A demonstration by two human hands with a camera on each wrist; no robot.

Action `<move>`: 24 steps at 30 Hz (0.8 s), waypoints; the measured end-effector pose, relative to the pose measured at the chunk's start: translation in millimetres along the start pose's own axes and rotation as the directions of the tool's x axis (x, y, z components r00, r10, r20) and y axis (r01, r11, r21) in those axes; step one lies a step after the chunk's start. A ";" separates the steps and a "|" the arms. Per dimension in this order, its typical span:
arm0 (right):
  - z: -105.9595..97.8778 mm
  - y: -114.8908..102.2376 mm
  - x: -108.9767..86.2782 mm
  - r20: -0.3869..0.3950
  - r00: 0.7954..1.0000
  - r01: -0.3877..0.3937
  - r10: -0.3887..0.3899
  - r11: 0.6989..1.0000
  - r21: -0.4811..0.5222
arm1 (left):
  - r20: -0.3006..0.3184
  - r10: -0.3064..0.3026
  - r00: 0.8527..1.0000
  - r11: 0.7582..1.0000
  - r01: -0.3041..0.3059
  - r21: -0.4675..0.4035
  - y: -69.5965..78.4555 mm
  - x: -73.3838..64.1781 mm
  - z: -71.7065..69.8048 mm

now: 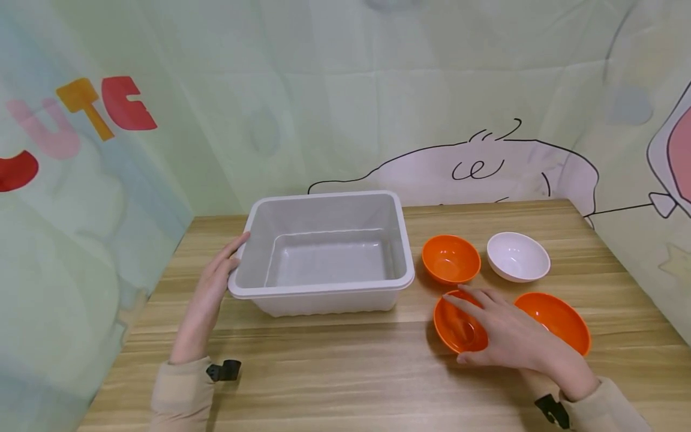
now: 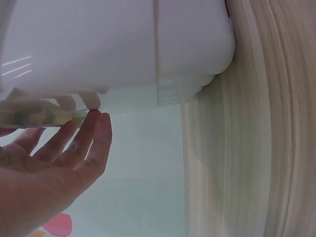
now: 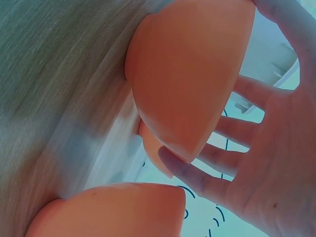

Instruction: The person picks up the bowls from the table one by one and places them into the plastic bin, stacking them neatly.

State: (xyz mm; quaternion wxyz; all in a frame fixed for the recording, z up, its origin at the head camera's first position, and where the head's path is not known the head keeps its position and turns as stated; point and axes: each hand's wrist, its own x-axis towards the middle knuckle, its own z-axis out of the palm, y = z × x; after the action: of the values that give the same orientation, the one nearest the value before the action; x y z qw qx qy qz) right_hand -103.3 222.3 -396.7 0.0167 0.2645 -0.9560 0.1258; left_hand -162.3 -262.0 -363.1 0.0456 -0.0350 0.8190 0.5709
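A light grey plastic tub point(image 1: 321, 291) stands upright on the table. My left hand point(image 1: 216, 273) rests at its left rim, and in the left wrist view the fingers point(image 2: 101, 131) touch the outer wall beneath the rim. My right hand point(image 1: 510, 330) spans a small orange bowl point(image 1: 453, 327), with the fingertips at its far rim and the thumb at its near rim. One finger point(image 3: 173, 163) lies against the bowl's outer side in the right wrist view. The palm covers the bowl's right part in the head view.
Behind the held bowl sits another orange bowl point(image 1: 450, 258), with a white bowl point(image 1: 518, 257) to its right. A third orange bowl point(image 1: 564, 321) stands partly behind my right forearm. A printed cloth point(image 1: 335, 120) hangs behind the wooden table point(image 1: 324, 372).
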 end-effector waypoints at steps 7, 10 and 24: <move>0.8 1.4 0.2 -0.011 1.000 0.015 -0.015 1.000 -0.014 | 0.011 0.019 1.000 1.000 -0.019 -0.019 -1.7 1.3 0.6; 0.8 0.8 1.4 0.005 1.000 0.016 -0.015 1.000 -0.013 | 0.009 0.021 1.000 1.000 -0.021 -0.017 -3.2 1.5 -0.4; -2.0 -3.0 4.6 0.039 0.999 0.007 -0.007 1.000 0.001 | -0.005 0.034 0.999 0.999 -0.034 -0.016 -5.0 2.6 1.0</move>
State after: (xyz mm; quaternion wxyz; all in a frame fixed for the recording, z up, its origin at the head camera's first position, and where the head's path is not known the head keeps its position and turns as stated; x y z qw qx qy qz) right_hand -105.8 218.0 -393.6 -0.0016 0.2703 -0.9551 0.1209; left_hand -164.3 -262.8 -368.4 0.0335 -0.0227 0.8148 0.5783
